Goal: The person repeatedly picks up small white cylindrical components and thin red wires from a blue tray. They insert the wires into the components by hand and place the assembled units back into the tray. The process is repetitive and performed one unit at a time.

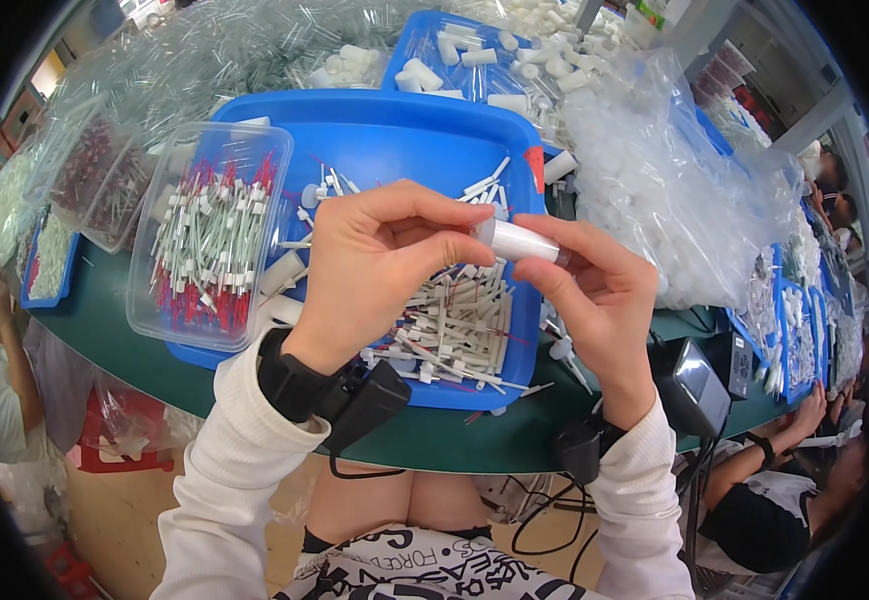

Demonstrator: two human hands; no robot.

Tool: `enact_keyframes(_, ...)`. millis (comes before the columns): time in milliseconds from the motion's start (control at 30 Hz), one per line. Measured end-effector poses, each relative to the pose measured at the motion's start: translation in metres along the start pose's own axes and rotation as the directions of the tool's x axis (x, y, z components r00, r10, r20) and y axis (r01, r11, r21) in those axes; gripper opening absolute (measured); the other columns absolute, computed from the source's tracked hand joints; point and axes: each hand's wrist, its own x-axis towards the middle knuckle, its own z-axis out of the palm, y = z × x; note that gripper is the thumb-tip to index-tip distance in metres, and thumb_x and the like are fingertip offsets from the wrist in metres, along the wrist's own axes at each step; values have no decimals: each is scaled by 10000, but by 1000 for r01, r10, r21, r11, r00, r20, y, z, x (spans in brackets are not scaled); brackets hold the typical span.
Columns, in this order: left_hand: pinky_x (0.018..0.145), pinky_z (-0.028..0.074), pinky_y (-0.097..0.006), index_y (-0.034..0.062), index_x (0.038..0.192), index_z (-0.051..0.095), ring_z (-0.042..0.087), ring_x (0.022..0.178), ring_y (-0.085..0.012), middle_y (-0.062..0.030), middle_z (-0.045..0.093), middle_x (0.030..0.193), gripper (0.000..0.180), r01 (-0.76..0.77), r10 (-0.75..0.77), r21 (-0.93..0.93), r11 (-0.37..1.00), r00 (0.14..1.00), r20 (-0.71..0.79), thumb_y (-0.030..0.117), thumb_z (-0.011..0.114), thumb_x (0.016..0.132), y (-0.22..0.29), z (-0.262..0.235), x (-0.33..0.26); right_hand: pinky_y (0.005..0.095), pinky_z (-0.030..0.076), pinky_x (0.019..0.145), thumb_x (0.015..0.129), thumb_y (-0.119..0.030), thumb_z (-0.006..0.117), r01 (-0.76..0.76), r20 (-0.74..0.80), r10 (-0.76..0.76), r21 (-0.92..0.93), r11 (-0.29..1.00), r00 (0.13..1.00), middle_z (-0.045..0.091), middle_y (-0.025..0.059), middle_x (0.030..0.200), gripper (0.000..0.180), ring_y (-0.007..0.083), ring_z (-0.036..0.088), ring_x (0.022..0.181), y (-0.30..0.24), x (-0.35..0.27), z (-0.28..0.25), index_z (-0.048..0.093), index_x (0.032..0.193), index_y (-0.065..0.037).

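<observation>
A white cylinder inside a clear tube [523, 241] is held level between both hands over the blue tray. My left hand [370, 265] pinches its left end with thumb and fingertips. At the other end, the fingers and thumb of my right hand [603, 290] grip it near the clear rim. Below, the blue tray [375, 103] carries a pile of small white parts with thin stems [460, 320], some with red wires. Left of my left hand, a clear plastic box [145, 300] is packed with similar white and red wired parts. My palms hide part of the tray.
Heaped clear tubes [245, 50] lie behind the tray, beside a second blue tray [400, 45] of white cylinders. A clear bag of white pieces [645, 190] sits at right. A black device [703, 385] stands near the right table edge. Other people [765, 515] sit at both sides.
</observation>
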Motion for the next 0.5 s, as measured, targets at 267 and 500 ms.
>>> enact_keyframes(267,688,519,-258,-39,897,646,612,791,-177,-148,630,891,259,-192,183,163,968,981,64,-161,626,669,-3,1,-2,237,496,674,726,8,666,63,-146,-78,-103,993,986,655,89,862,223,132,622,761,-3,-4,9,645,948,9)
enact_keyframes(500,736,517,-275,-43,929,627,603,867,-197,-165,616,948,261,-292,280,137,946,955,103,-141,629,687,-4,-1,-1,241,494,645,657,14,711,354,-90,-415,-380,854,905,655,91,870,272,180,632,732,2,0,8,664,921,-30)
